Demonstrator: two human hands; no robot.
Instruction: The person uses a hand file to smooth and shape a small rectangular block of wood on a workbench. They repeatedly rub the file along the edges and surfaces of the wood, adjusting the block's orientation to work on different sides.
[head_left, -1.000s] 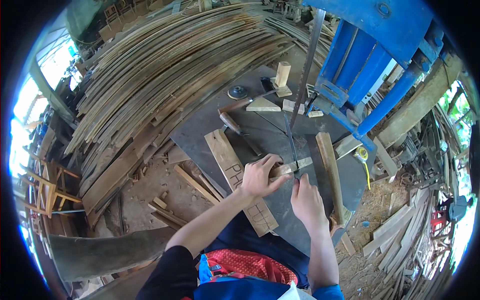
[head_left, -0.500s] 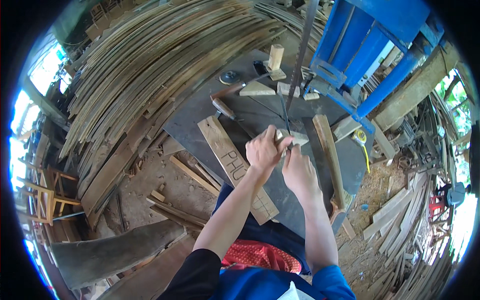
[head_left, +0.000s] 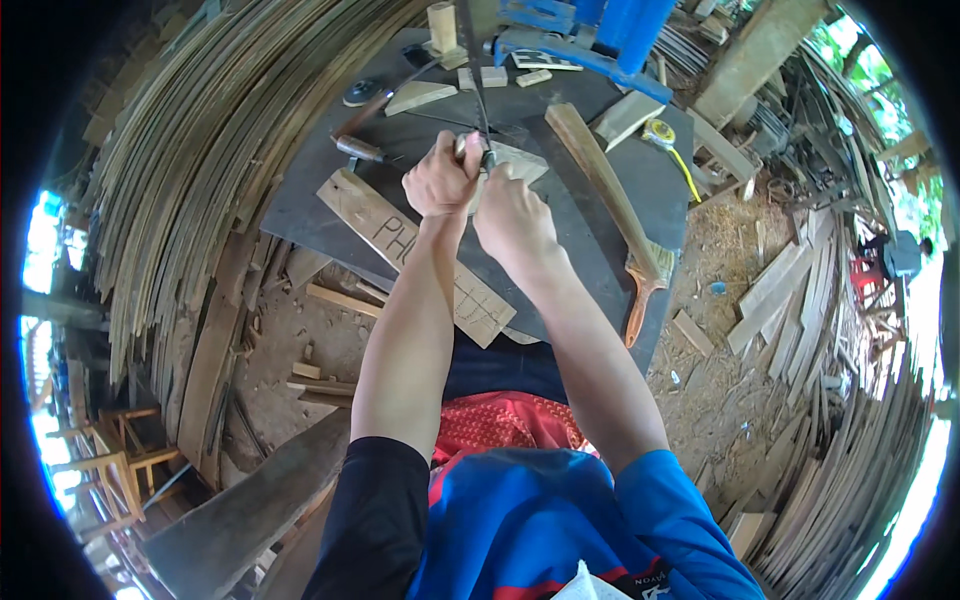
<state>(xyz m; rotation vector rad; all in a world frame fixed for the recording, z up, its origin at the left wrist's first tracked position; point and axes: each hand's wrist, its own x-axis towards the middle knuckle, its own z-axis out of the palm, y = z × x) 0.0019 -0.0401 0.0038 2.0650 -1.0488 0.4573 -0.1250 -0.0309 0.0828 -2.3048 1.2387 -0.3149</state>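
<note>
My right hand [head_left: 515,218] is closed around the dark handle of a long, thin-bladed hand tool [head_left: 482,112], its blade pointing away from me. Whether this is a file or a knife I cannot tell. Beside it, my left hand [head_left: 440,180] is closed on a pale piece of wood [head_left: 522,163], which shows beyond my knuckles on the right; the fingers hide part of it. Under my left forearm lies a plank [head_left: 365,212] with dark lettering. To its upper left is a wooden-handled tool [head_left: 358,148].
The dark worktop [head_left: 300,205] carries a long wooden bar [head_left: 600,180], a brush [head_left: 642,295] and a yellow tape measure [head_left: 658,132]. At the far side stands a blue machine [head_left: 625,40] with a tall blade. Stacked boards [head_left: 200,150] fill the left; scrap wood covers the right floor.
My view has shifted, so the table and my hands appear higher and further left. Both hands remain together on the tool and the piece of wood, my forearms showing more.
</note>
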